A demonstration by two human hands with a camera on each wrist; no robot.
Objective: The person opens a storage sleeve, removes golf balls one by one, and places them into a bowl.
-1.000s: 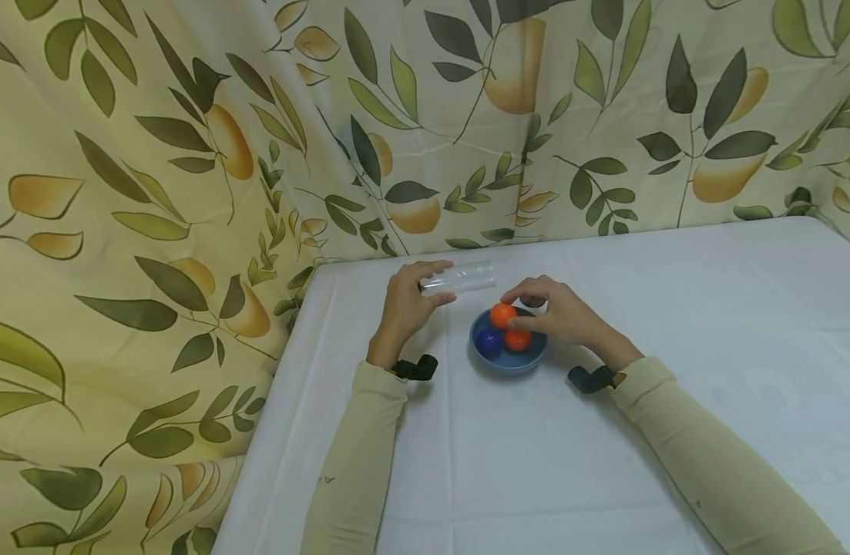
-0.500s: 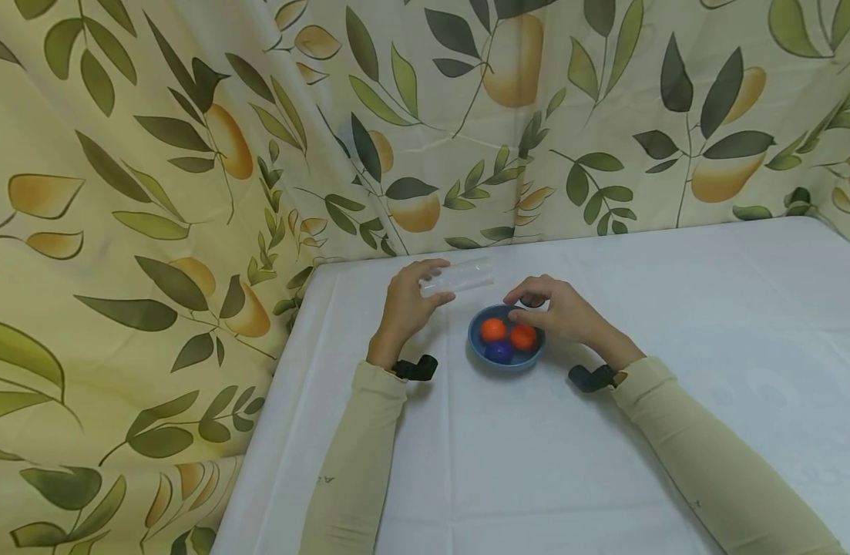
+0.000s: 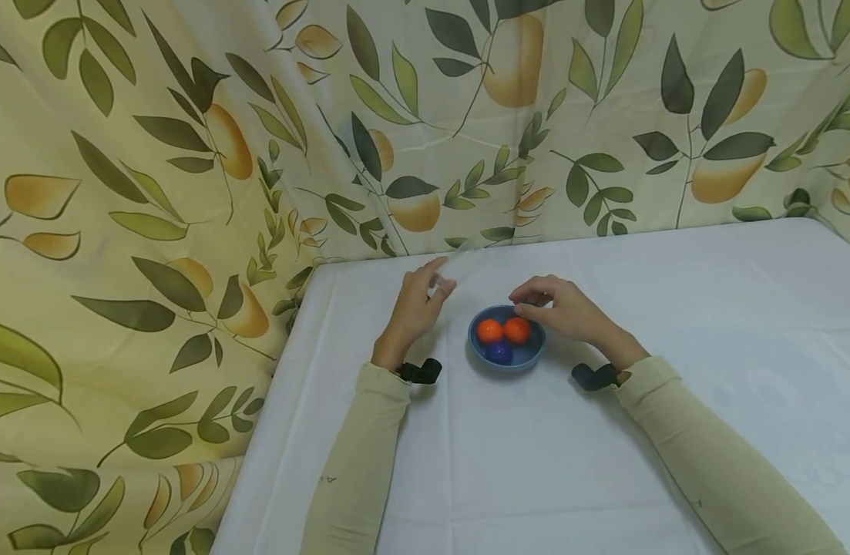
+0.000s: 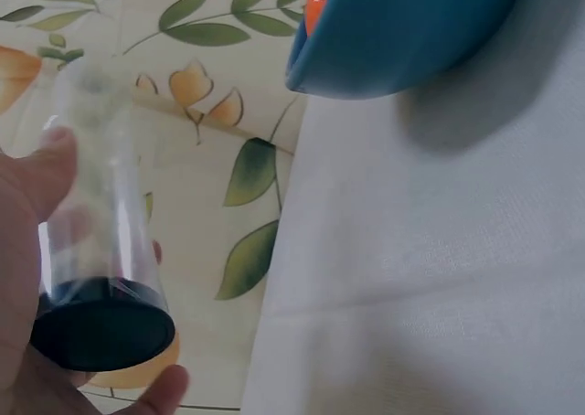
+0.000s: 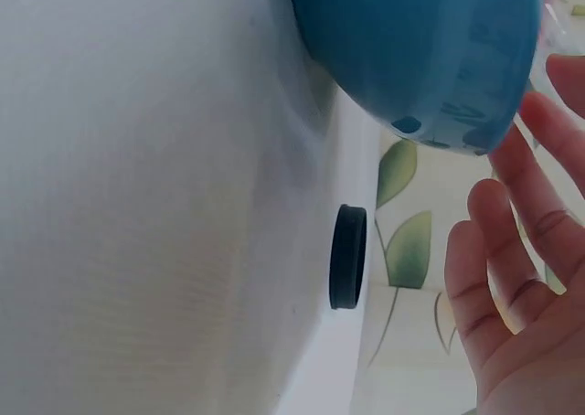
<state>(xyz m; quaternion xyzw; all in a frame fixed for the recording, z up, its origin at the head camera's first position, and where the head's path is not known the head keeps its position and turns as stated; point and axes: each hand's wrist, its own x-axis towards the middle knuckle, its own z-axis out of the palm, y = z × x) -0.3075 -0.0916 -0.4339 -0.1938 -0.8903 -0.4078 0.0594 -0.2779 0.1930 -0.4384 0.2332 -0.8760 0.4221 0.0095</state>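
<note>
My left hand [image 3: 418,301] grips a clear plastic tube [image 3: 464,266], which is tilted and faint in the head view. A black end cap [image 4: 105,328] closes the near end of the tube in the left wrist view. A blue bowl [image 3: 506,364] stands on the table, holding two orange balls [image 3: 490,331] and a dark blue ball [image 3: 498,353]. Over the bowl's right rim hovers my right hand [image 3: 559,308], its fingers loosely bent and no object visible between them.
A black round lid [image 5: 347,257] stands out on the white cloth beyond the bowl in the right wrist view. White cloth covers the table [image 3: 522,462]. A leaf-patterned curtain [image 3: 425,139] hangs behind it and along the left side.
An orange ball pinched by my right hand has been let go into the bowl, and the balls have shifted. My left hand has tipped the tube's far end upward.
</note>
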